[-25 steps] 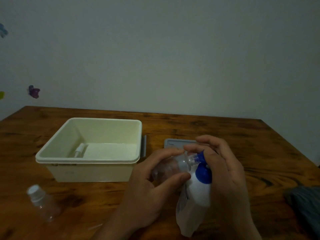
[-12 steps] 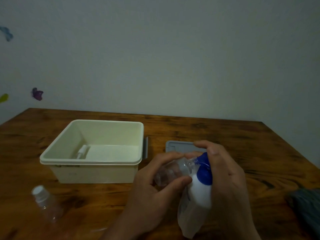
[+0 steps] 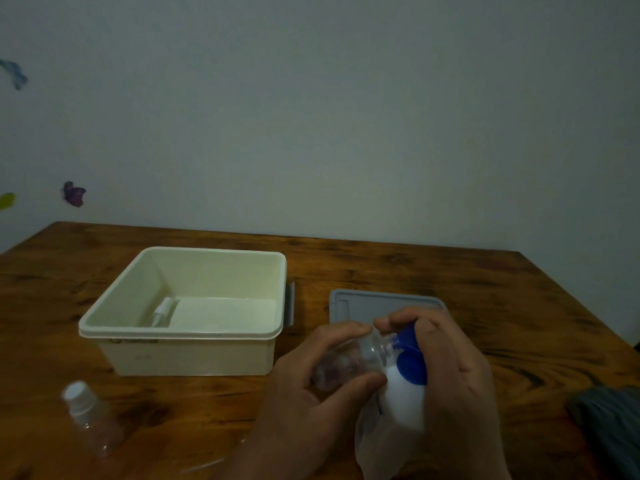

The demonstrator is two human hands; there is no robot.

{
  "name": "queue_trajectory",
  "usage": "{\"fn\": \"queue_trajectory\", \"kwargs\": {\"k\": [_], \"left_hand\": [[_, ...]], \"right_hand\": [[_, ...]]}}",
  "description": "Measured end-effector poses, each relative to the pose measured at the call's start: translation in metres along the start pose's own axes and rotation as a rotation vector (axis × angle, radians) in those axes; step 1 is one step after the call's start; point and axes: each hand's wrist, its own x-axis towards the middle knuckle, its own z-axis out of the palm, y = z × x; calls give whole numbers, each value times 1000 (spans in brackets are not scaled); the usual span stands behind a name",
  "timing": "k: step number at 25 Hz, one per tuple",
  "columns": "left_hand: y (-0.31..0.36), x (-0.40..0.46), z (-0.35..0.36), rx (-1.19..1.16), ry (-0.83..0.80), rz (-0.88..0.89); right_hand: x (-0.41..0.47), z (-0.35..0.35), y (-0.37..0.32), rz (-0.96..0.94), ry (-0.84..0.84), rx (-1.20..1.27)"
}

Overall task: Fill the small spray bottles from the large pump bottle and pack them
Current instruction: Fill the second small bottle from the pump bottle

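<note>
Small spray bottle (image 3: 349, 363) pinched sideways in left hand (image 3: 311, 403), neck at blue pump; right hand (image 3: 453, 372) grips pump bottle (image 3: 403, 393).

There is one view only, from a camera worn on the person's head, so no second view shares any of the scene. It looks forward and down across a wooden table (image 3: 467, 296) toward a plain wall (image 3: 346, 116) at twelve o'clock. The two hands sit nearest the lens, at about five o'clock in the frame; a cream tub (image 3: 138, 306) lies farther out toward ten o'clock. The wide angle bends the table's far edge.
</note>
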Motion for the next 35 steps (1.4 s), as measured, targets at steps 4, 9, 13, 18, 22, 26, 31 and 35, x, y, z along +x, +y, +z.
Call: {"fn": "queue_trajectory", "kwargs": {"k": [4,9,13,18,22,26,31,35], "left_hand": [[1,1,0,-22,9,9],[-5,0,-1,-3,15,26],[-6,-2,-2,41,-13,19],[-1,0,-3,23,-23,-5],[-2,0,-3,18,-31,0],[-4,1,-3,-14,-28,1],[-9,-2,-2,9,-40,13],[-4,-2,-3,9,-61,26]], "right_hand": [[1,1,-3,31,-3,12],[1,1,-2,52,-17,19],[2,-1,-1,9,-61,-28],[1,-1,-5,79,-13,3],[0,-1,-8,84,-13,-14],[-2,0,-6,55,-15,-40],[-2,-1,-3,50,-21,-32],[-4,-1,-4,47,-1,-70]]}}
